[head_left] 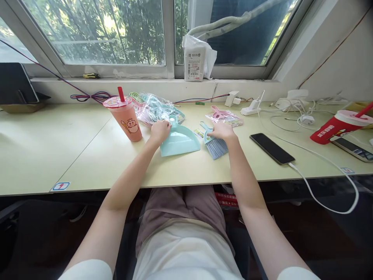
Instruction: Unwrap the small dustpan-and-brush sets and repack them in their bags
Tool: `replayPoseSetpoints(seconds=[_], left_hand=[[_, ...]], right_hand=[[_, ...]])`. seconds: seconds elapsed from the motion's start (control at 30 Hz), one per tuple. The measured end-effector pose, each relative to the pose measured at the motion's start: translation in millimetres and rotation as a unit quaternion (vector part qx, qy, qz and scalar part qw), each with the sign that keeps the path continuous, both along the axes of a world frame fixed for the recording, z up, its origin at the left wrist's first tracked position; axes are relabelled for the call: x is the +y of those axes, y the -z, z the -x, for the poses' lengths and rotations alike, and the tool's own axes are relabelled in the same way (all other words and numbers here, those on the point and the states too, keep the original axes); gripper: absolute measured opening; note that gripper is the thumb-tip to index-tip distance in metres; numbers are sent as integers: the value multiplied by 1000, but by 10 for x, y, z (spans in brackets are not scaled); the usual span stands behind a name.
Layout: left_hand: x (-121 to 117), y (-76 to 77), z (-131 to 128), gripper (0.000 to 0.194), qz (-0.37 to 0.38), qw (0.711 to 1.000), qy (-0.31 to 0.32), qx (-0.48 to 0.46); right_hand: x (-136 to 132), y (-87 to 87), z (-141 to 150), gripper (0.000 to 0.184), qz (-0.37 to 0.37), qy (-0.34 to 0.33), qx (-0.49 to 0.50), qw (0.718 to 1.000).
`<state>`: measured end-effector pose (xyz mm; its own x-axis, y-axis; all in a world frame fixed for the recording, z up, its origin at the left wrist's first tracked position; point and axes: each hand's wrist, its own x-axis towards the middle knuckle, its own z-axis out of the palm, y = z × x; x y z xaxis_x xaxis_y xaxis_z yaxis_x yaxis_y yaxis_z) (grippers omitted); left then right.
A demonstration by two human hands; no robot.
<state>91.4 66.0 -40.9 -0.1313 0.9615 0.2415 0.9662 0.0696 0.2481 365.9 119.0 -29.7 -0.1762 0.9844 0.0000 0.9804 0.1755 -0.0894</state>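
A small light-blue dustpan (180,140) lies on the pale desk (87,155) in front of me. My left hand (159,131) rests on its left rim, fingers curled over the edge near the handle. Just to the right lies a small blue brush (215,144) with grey-blue bristles. My right hand (223,131) lies on top of the brush's head, fingers bent around it. Behind the dustpan sits a heap of clear plastic bags (154,107) holding more blue and pink sets. A pink brush set in a bag (223,116) lies behind my right hand.
A pink drink cup with a red straw (126,117) stands left of my left hand. A black phone (272,148) on a white cable (323,163) lies to the right, with a red cup on its side (339,126), chargers and wires beyond. A white packet (195,62) stands on the window sill.
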Motion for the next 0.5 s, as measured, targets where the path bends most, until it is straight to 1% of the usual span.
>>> replayPoseSetpoints(seconds=[0.03,0.1,0.17,0.23,0.33,0.4,0.5], left_hand=[[-23,-5,-26,40,3,1000,-3,28],[-62,-20,-72,46,-1,997,1,74],[-92,-33,-100,50,-4,994,16,107],[-112,-36,-109,52,10,991,32,130],[-123,-12,-102,45,58,983,56,166],[-119,16,-97,39,84,976,76,189],[-87,51,-92,33,85,973,109,187]], right_hand=[[2,21,19,27,21,-7,-12,1000],[2,45,57,29,44,-23,0,999],[5,53,79,31,34,-17,15,999],[10,63,92,34,26,-8,15,1000],[10,109,136,37,36,-15,-4,999],[-5,158,199,35,28,-16,-18,999],[-37,216,302,33,12,0,-33,999]])
